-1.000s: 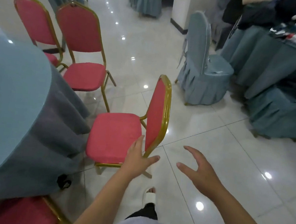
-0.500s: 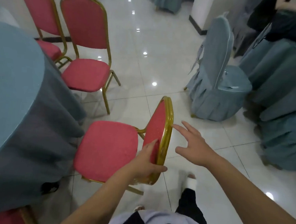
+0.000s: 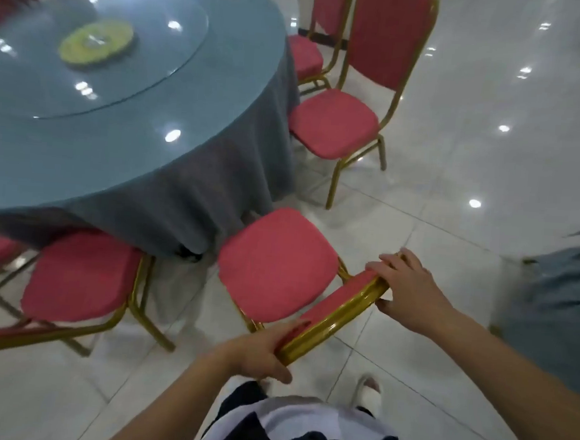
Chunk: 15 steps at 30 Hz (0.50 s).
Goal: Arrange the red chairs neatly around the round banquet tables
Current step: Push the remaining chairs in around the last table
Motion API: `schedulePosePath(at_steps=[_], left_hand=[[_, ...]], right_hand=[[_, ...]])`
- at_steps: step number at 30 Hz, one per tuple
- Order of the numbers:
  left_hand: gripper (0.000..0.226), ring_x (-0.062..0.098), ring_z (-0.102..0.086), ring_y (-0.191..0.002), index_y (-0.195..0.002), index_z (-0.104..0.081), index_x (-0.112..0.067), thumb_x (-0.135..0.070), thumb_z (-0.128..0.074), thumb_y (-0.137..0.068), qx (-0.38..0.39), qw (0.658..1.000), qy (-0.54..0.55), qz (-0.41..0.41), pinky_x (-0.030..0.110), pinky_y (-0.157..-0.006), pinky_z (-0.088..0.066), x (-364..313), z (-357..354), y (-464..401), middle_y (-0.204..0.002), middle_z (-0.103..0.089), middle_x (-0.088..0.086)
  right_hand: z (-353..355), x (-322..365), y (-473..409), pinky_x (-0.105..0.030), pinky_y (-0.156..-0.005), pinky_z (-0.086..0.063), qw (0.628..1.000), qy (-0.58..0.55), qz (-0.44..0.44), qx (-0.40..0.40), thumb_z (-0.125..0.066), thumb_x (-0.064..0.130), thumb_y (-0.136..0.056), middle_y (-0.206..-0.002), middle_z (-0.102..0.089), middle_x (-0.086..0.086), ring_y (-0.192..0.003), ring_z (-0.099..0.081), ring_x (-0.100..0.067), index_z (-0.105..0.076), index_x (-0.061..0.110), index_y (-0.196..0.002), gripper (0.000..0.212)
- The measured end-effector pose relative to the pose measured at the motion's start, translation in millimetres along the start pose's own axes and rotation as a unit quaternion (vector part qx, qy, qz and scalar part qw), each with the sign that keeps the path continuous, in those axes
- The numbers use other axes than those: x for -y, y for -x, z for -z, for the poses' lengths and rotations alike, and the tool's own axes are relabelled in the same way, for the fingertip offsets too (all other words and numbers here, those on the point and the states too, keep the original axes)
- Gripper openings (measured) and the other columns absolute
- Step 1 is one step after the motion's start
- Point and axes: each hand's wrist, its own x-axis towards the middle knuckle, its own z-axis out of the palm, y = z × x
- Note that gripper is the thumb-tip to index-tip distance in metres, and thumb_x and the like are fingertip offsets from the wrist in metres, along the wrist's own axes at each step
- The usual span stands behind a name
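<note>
Chair (image 3: 275,263) seat faces the table (image 3: 121,160); left hand (image 3: 258,353) and right hand (image 3: 407,290) grip its backrest top

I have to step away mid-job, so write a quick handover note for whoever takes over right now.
Left hand grips the near end of the held chair's gold backrest top; right hand grips the far end.
The chair's seat faces the round table, front edge near the tablecloth, not tucked under.
Neighbouring red chairs stand at left and right.
Left: push it in, align it with its neighbours.
</note>
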Motion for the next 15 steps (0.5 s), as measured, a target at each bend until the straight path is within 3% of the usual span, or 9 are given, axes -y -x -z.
schedulePosePath(at_steps=[4,7,12,15], left_hand=[[0.082,0.015,-0.062,-0.095,-0.141,-0.041,-0.05,-0.008,-0.062,-0.074,-0.146,0.987,0.064,0.028,0.036,-0.086,-0.056,-4,-32,9,-0.108,-0.06,-0.006],[0.073,0.014,-0.066,-0.09,-0.133,-0.05,-0.051,-0.006,-0.053,-0.075,-0.209,0.973,0.095,0.031,0.039,-0.083,-0.058,3,-37,15,-0.097,-0.06,-0.017],[0.06,0.014,-0.064,-0.077,-0.129,-0.055,-0.046,-0.004,-0.051,-0.086,-0.298,0.947,0.109,0.039,0.036,-0.074,-0.059,13,-36,23,-0.094,-0.059,-0.017],[0.057,0.012,-0.058,-0.078,-0.133,-0.054,-0.04,-0.005,-0.05,-0.089,-0.302,0.949,0.085,0.027,0.027,-0.065,-0.054,16,-28,23,-0.101,-0.063,-0.009]], right_hand=[[-21,-9,-25,-0.056,-0.119,-0.021,0.999,0.003,0.041,-0.008,-0.078,0.034,-0.075,-0.131,-0.054,0.005,-0.14,-0.032,-0.036,-0.057,0.032,-0.124,0.054],[-23,0,-37,-0.057,-0.118,-0.021,0.998,0.0,0.057,-0.015,-0.08,0.032,-0.074,-0.122,-0.056,0.005,-0.136,-0.035,-0.04,-0.062,0.032,-0.109,0.04],[-22,14,-52,-0.059,-0.117,-0.02,0.998,-0.016,0.066,-0.006,-0.085,0.03,-0.069,-0.115,-0.057,0.006,-0.13,-0.042,-0.039,-0.061,0.035,-0.096,0.037],[-13,20,-56,-0.054,-0.12,-0.016,0.994,-0.004,0.099,-0.038,-0.085,0.031,-0.069,-0.098,-0.059,0.006,-0.111,-0.055,-0.028,-0.063,0.03,-0.088,0.03]])
